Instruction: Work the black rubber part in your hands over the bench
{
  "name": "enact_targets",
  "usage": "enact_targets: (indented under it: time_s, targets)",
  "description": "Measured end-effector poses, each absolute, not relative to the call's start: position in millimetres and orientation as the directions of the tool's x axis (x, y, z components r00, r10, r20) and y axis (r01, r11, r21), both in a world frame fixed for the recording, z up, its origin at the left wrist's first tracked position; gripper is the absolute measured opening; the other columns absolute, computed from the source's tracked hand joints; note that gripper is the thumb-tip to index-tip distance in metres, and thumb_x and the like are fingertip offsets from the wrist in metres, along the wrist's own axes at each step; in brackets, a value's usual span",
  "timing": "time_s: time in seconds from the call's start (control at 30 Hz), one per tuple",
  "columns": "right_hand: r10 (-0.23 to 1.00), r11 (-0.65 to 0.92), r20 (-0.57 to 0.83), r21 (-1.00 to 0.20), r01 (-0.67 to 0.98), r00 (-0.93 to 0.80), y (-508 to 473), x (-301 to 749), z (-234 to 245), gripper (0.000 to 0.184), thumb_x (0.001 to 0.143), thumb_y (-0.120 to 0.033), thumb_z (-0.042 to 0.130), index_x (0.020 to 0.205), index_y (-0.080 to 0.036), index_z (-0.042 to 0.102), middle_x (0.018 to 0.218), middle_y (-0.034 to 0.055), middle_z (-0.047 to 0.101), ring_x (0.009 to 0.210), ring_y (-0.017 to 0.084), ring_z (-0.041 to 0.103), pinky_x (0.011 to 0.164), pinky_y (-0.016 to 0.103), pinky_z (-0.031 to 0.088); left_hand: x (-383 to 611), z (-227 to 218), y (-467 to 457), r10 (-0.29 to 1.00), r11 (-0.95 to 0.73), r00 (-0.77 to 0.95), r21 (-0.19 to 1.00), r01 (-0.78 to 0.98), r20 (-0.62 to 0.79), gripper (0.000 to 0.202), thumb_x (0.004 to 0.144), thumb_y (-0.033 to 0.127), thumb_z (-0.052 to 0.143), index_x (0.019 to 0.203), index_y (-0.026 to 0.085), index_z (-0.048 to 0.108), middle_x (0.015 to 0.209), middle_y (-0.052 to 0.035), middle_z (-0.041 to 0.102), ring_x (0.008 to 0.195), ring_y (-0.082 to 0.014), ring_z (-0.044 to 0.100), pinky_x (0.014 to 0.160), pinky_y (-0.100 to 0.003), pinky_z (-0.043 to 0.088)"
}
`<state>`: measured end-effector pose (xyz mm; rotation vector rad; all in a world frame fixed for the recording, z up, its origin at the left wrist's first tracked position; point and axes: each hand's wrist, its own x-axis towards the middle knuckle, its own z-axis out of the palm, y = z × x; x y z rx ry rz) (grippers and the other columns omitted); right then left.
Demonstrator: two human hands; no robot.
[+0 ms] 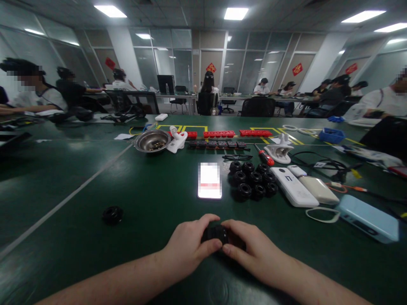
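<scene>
Both hands [188,242] grip a rounded, slightly glossy black part [217,233] from either side, its middle showing between them.

Ceiling lts [235,13], glass walls [235,63], wht pillars [125,55], blk chairs [258,106], grn tbl [152,182]

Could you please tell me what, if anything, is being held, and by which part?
A small black part, held by its opposite sides: left grip on its left, right grip on its right.
</scene>
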<state>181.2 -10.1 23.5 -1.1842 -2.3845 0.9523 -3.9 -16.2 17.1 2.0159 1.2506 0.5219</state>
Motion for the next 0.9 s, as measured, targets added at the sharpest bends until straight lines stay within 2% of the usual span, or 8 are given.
enact_targets:
  time_s: [0.1, 0.2, 0.4, 0.6, 0.67, 0.77, 0.9]
  targets:
    - [0.772, 0.476, 0.016, -0.677, 0.562, -0.636, -12, 182, 25, 0.015, 0.080, -0.029, 0.046, 0.089, -0.018, 0.051, 0.080, 0.0025, 0.057, 0.070, 0.015, 0.051, 0.062, 0.025, 0.038, -4, 18, -17, 0.869, -0.326, 0.495, 0.745, 0.582, -0.007, 0.043, 0.077, 0.047, 0.039, 0.111, 0.020, 0.039, 0.082, -0.0021, 0.057, 0.073, -0.0173, 0.054, 0.065, -0.029, 0.041]
    - [0.771, 0.493, 0.036, -0.666, 0.560, -0.636, -13, 181, 26, 0.017, 0.084, -0.028, 0.039, 0.089, -0.018, 0.053, 0.083, 0.0036, 0.058, 0.076, 0.017, 0.052, 0.067, 0.027, 0.038, -3, 16, -17, 0.841, -0.359, 0.541, 0.781, 0.512, 0.032, 0.044, 0.071, 0.043, 0.052, 0.107, 0.021, 0.040, 0.089, -0.0014, 0.054, 0.078, -0.0156, 0.051, 0.068, -0.027, 0.040]
    - [0.864, 0.306, -0.052, -0.736, 0.604, -0.501, -11, 179, 21, 0.024, 0.085, -0.034, 0.036, 0.085, -0.019, 0.055, 0.073, 0.0015, 0.060, 0.065, 0.015, 0.053, 0.058, 0.024, 0.038, 3, 12, -17, 0.843, -0.390, 0.537, 0.727, 0.565, 0.035, 0.039, 0.065, 0.045, 0.058, 0.093, 0.020, 0.050, 0.086, -0.0014, 0.052, 0.074, -0.0148, 0.049, 0.063, -0.025, 0.039]
    - [0.862, 0.168, -0.117, -0.852, 0.495, -0.493, -8, 182, 23, 0.034, 0.082, -0.041, 0.040, 0.101, -0.016, 0.053, 0.075, 0.0032, 0.060, 0.067, 0.015, 0.054, 0.058, 0.024, 0.040, 1, 8, -13, 0.936, -0.287, 0.329, 0.808, 0.514, 0.123, 0.027, 0.070, 0.036, 0.057, 0.091, 0.021, 0.050, 0.088, -0.0013, 0.048, 0.076, -0.0140, 0.048, 0.063, -0.024, 0.040]
    - [0.848, 0.111, -0.147, -0.890, 0.443, -0.509, -6, 182, 23, 0.035, 0.083, -0.042, 0.038, 0.094, -0.014, 0.056, 0.071, 0.0029, 0.059, 0.062, 0.013, 0.053, 0.054, 0.023, 0.040, 0, 7, -12, 0.952, -0.244, 0.284, 0.844, 0.477, 0.115, 0.028, 0.069, 0.034, 0.058, 0.092, 0.021, 0.049, 0.088, -0.0012, 0.050, 0.076, -0.0142, 0.049, 0.064, -0.024, 0.041]
    - [0.828, 0.059, -0.176, -0.917, 0.395, -0.532, -5, 180, 19, 0.034, 0.082, -0.039, 0.039, 0.076, -0.013, 0.059, 0.064, 0.0017, 0.056, 0.056, 0.012, 0.050, 0.051, 0.022, 0.038, -1, 6, -14, 0.948, -0.216, 0.308, 0.865, 0.453, 0.075, 0.037, 0.062, 0.038, 0.064, 0.092, 0.021, 0.050, 0.083, 0.0004, 0.054, 0.073, -0.0141, 0.052, 0.063, -0.025, 0.042]
    - [0.859, 0.051, -0.145, -0.930, 0.365, -0.490, -5, 177, 14, 0.021, 0.079, -0.032, 0.046, 0.080, -0.014, 0.058, 0.066, 0.0014, 0.057, 0.061, 0.013, 0.052, 0.054, 0.023, 0.039, -2, 6, -16, 0.943, -0.194, 0.332, 0.854, 0.483, 0.027, 0.044, 0.056, 0.042, 0.067, 0.093, 0.023, 0.052, 0.083, 0.0008, 0.059, 0.072, -0.0146, 0.055, 0.063, -0.025, 0.043]
